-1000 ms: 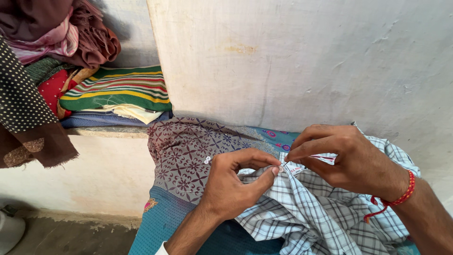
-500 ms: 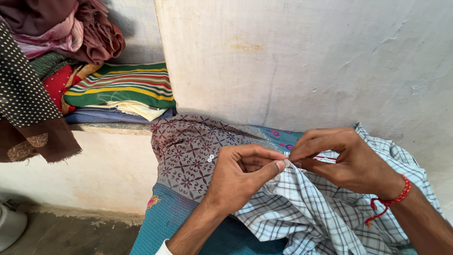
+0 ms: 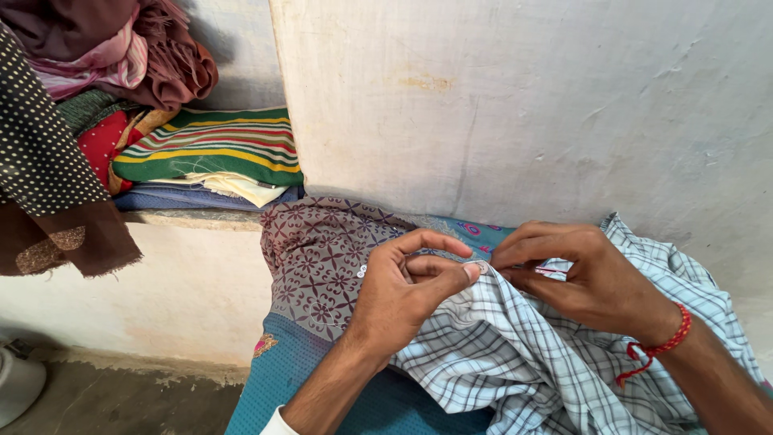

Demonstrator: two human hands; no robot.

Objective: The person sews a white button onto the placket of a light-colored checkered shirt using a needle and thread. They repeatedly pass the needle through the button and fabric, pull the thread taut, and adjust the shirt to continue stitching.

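Both grips, left hand (image 3: 403, 294) and right hand (image 3: 584, 278), still pinch the checked shirt (image 3: 515, 354), now slightly lower.

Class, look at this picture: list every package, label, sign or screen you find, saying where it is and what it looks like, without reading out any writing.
Garment label: a small white cloth tag with a red stripe, sewn on the blue-and-white checked shirt, mostly hidden beneath the right hand, close to the left hand.
No packages, signs or screens show.
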